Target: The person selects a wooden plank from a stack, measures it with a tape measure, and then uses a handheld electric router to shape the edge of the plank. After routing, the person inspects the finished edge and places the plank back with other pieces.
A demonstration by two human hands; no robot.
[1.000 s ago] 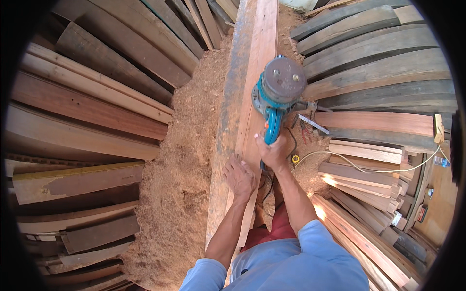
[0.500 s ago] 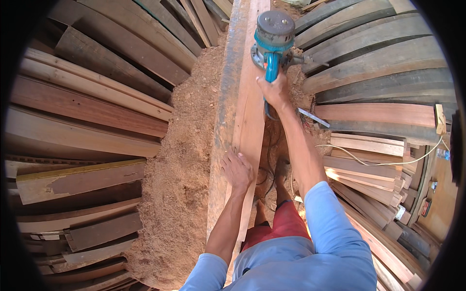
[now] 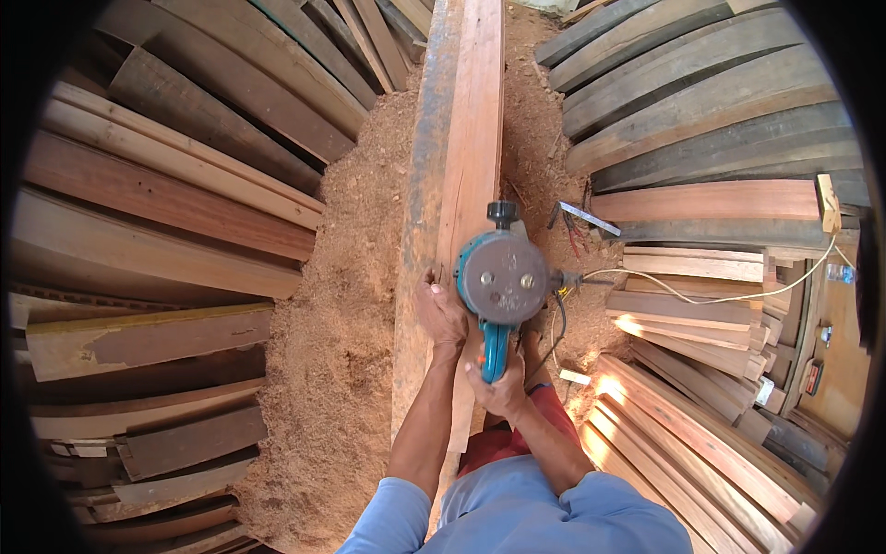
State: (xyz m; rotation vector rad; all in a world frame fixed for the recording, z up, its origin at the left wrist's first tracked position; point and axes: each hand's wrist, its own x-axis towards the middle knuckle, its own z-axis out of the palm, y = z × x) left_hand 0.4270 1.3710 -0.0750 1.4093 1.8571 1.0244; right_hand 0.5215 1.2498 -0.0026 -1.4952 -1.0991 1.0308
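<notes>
My right hand (image 3: 503, 392) is closed round the teal rear handle of a power router (image 3: 503, 279) with a round grey motor top and a black knob at its front. The router is over the near part of a long reddish wooden plank (image 3: 475, 120), its base mostly hidden under the motor. Just left of the router, my left hand (image 3: 441, 314) rests at the plank with nothing in it, fingers slightly bent. Beneath the plank runs a worn, grey-stained beam (image 3: 417, 277).
Boards (image 3: 171, 194) are stacked on the left and grey-brown boards (image 3: 701, 120) on the right. Sawdust (image 3: 323, 369) covers the floor. A pale cord (image 3: 701, 301), dark wires and a metal square-like strip (image 3: 591, 218) lie on the right, beside cut planks (image 3: 683, 443).
My right hand has drawn the router back along the plank toward me, from its far part to beside my left hand. My left hand has stayed near the same spot, its fingers now more bent.
</notes>
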